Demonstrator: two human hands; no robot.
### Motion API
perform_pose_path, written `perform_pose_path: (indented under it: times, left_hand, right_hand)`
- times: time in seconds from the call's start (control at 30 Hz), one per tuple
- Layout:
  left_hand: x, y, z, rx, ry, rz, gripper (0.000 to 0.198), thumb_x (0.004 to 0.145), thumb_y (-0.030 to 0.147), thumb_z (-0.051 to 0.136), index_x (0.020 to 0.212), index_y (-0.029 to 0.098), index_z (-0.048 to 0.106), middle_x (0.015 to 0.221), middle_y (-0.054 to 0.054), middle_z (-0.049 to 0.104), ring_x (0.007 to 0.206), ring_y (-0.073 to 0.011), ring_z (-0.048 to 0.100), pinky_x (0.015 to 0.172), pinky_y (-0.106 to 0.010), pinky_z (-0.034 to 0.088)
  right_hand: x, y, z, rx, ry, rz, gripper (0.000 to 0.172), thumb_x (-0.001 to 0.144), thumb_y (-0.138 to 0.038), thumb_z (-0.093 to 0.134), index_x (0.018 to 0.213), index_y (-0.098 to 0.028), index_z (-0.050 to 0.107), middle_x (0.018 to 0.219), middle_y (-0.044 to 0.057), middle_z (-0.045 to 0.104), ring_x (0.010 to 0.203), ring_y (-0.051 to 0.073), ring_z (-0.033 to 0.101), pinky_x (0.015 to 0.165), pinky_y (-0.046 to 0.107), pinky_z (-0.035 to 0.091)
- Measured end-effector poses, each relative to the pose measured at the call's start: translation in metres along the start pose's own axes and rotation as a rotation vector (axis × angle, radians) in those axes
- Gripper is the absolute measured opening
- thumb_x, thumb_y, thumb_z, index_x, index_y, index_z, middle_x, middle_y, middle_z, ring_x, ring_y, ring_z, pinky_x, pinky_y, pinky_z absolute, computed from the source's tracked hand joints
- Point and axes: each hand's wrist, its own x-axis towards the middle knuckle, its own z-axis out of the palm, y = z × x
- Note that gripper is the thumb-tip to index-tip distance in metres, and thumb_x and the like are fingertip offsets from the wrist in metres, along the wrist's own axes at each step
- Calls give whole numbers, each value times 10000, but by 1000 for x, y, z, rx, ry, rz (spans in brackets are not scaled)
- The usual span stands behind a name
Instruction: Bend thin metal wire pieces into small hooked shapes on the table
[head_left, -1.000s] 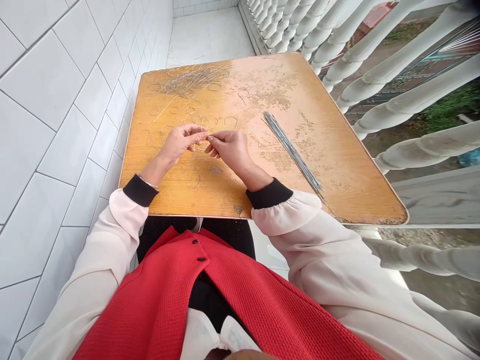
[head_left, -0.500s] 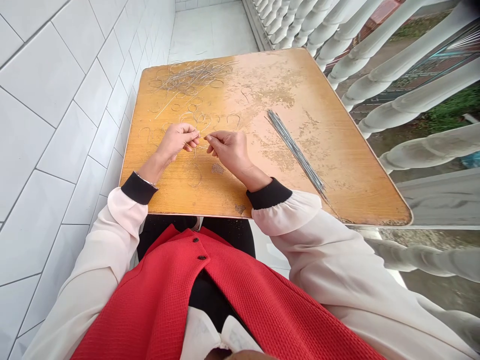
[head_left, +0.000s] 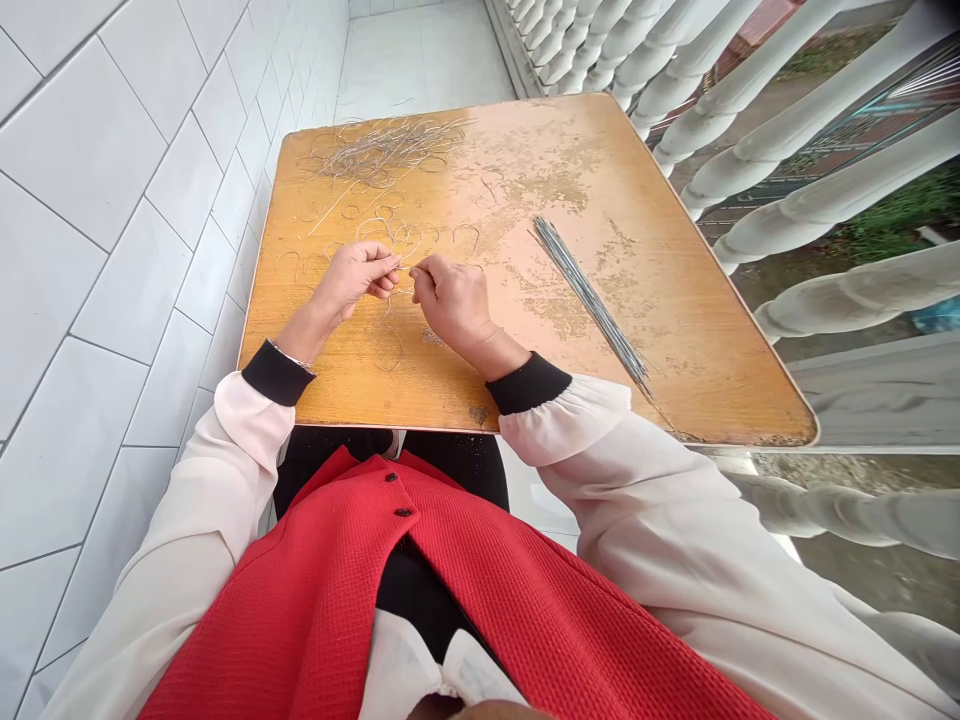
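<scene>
My left hand [head_left: 364, 272] and my right hand [head_left: 454, 298] nearly meet over the left half of the table. Thumb and fingers of each are pinched on a thin piece of wire [head_left: 406, 268] that shows in the narrow gap between them. Most of the held wire is hidden by the fingers or too fine to follow. Just beyond my fingertips lie curved, bent wires [head_left: 401, 236], some shaped into loops. Another faint wire curve [head_left: 390, 350] rests on the wood nearer my body.
At the table's [head_left: 720, 380] far left corner is a tangled heap of wires [head_left: 390, 150]. A bundle of straight grey wires [head_left: 589, 295] lies to the right. A white tiled wall [head_left: 142, 270] borders the left side, white balusters [head_left: 810, 215] the right.
My right hand has rolled over, knuckles turned upward, and shifted slightly left. My left hand keeps its pinch in nearly the same place.
</scene>
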Motion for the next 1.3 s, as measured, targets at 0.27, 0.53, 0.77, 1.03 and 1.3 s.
perform_pose_path:
  times: [0.27,0.53,0.77,1.03,1.3]
  left_hand:
    - [5,-8,-2,-10,45,-6,196,928,236,724,786,147,621,738,-1,723,623,-46,644,598,-154,481]
    - [8,-12,0,6,68,7,249,956,115,638,715,147,586,660,24,664,551,-33,578,581,-164,460]
    - [3,-6,-3,26,-26,14,255,927,63,636,686,134,597,634,20,659,564,-47,591,660,-209,518]
    - [-1,0,-7,44,-101,-8,165,923,157,684,763,116,688,711,-23,718,605,-62,644,602,-183,514]
    - [2,-5,-14,140,-261,19,184,856,93,686,672,102,683,601,-12,672,536,-64,608,607,-205,523]
  right_hand:
    - [0,-7,1,138,-23,81,224,958,-385,626,800,-228,656,690,8,679,616,146,616,614,271,476]
    - [5,-5,4,192,-65,160,212,927,-242,650,723,-206,607,656,2,687,515,113,594,555,247,480]
    - [0,-7,0,153,-24,85,190,967,-305,620,792,-233,631,644,-19,639,596,136,610,642,264,495]
    - [2,0,-7,-51,9,-79,210,991,-329,555,850,-247,686,783,41,715,757,197,660,740,306,476]
    - [1,3,-5,-184,-19,-174,194,991,-288,548,896,-231,707,898,68,748,826,204,671,777,313,449]
